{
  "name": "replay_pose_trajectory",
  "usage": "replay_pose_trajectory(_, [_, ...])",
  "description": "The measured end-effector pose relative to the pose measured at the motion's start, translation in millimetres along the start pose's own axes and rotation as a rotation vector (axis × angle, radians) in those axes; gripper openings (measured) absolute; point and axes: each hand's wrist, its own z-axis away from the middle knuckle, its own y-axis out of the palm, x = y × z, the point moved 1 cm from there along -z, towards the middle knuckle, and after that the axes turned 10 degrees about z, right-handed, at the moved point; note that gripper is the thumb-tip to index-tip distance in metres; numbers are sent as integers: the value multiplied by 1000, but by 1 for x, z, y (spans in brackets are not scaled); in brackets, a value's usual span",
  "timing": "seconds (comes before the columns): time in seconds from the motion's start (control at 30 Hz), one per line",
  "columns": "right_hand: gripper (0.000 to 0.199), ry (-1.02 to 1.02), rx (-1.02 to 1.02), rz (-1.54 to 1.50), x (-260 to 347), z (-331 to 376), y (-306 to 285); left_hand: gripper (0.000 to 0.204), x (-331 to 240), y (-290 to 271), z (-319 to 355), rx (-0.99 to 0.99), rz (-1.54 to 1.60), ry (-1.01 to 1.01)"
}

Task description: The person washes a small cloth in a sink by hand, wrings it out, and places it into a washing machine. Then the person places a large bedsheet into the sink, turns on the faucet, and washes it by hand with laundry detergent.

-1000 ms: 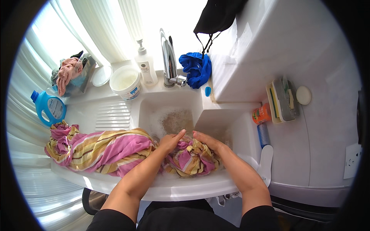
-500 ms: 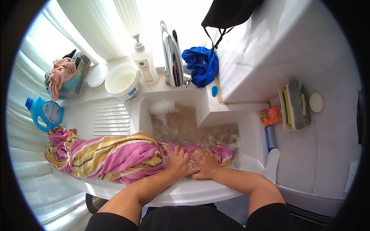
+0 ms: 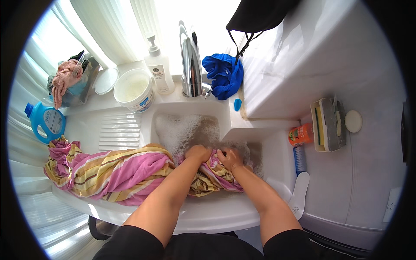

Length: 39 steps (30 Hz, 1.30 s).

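A long, twisted pink and yellow striped cloth (image 3: 123, 171) lies over the left part of the white sink (image 3: 203, 222). Its right end hangs in the basin, in murky, foamy water (image 3: 207, 132). My left hand (image 3: 198, 153) is closed at the far side of the wet bunch, with its fingertips turned down and hidden by foam and fabric. Close beside it on the right, my right hand (image 3: 231, 159) grips the same cloth, thumb toward the left hand and the other fingers partly under the suds.
Left of the basin is a ribbed washboard (image 3: 120, 132), with a blue detergent bottle (image 3: 47, 122) beyond the cloth. Behind stand a white tub (image 3: 133, 89), a pump bottle (image 3: 159, 73), a chrome faucet (image 3: 190, 65) and a blue cloth (image 3: 224, 76). A brush (image 3: 300, 160) lies at right.
Both hands have moved to the far side of the basin, pushing the cloth's wet end away and bunching it up. More white foam now covers the water. The view has shifted slightly.
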Motion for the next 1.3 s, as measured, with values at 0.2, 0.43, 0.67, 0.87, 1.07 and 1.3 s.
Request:
replay_pose_trajectory(0.2, [56, 438, -32, 95, -98, 8, -15, 84, 0, -47, 8, -175, 124, 8])
replay_pose_trajectory(0.43, [65, 526, 444, -1077, -58, 18, 19, 103, 19, -10, 24, 217, 3, -62])
replay_pose_trajectory(0.67, [68, -317, 369, -235, 36, 87, -70, 82, 30, -40, 130, 168, -2, 378])
replay_pose_trajectory(0.87, [91, -515, 250, 423, 18, 126, -49, 67, 27, 9, 167, -311, -270, 629])
replay_pose_trajectory(1.07, [81, -643, 27, 378, -24, 86, -1, 41, 21, 43, 94, -451, -133, 638])
replay_pose_trajectory(1.3, [54, -410, 96, 42, -78, 43, 62, 42, 11, 39, 27, -88, -116, 214])
